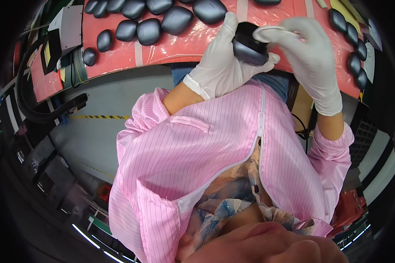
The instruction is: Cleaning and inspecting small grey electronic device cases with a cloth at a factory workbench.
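Observation:
A dark blue-grey rounded case [250, 51], shaped like an earbud case, rests in my white-gloved left hand [221, 63]. The left thumb lies along its far left side and the fingers reach beneath it. Its upper part looks black; whether that is a raised lid or an opening, I cannot tell. My right hand [309, 46], also gloved in white, comes in from the right with its fingers bent and drawn together. Their tips meet the case's upper right edge. Anything small between them is hidden.
Several similar dark cases [149, 31] lie on the pink table mat [162, 53], mainly at the far left. Another row of cases [354, 63] stands along the right edge. A grey-white device [70, 26] sits at the left, with a black curved tube [24, 103] below it.

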A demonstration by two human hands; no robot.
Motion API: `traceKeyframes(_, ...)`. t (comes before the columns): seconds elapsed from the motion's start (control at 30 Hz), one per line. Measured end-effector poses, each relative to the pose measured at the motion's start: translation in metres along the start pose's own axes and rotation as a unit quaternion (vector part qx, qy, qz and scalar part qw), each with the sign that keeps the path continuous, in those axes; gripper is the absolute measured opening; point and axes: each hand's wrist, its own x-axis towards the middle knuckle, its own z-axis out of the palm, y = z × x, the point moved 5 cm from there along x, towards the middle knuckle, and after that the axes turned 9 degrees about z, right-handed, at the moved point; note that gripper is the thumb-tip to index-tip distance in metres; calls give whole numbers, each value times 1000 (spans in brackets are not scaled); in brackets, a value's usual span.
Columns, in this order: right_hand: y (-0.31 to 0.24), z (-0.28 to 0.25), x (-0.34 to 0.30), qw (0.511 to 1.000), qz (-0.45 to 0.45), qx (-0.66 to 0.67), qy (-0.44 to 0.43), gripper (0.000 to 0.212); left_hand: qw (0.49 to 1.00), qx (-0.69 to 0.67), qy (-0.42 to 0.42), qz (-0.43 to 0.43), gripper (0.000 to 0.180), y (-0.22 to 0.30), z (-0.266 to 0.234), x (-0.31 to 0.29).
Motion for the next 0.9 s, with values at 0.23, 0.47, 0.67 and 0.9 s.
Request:
traceKeyframes(0.23,-4,23,1,971,41,-174,-159,36,986,155,-45,39,59,-7,-6,10)
traceKeyframes(0.47,10,5,33,986,28,-90,139,16,995,27,-92,-24,71,0,-13,16)
traceKeyframes(0.67,59,-2,-20,942,212,222,136,22,990,-56,-113,-64,70,0,-10,12)
traceKeyframes(0.9,25,14,-48,816,338,409,229,20,997,26,-45,54,45,3,11,3)
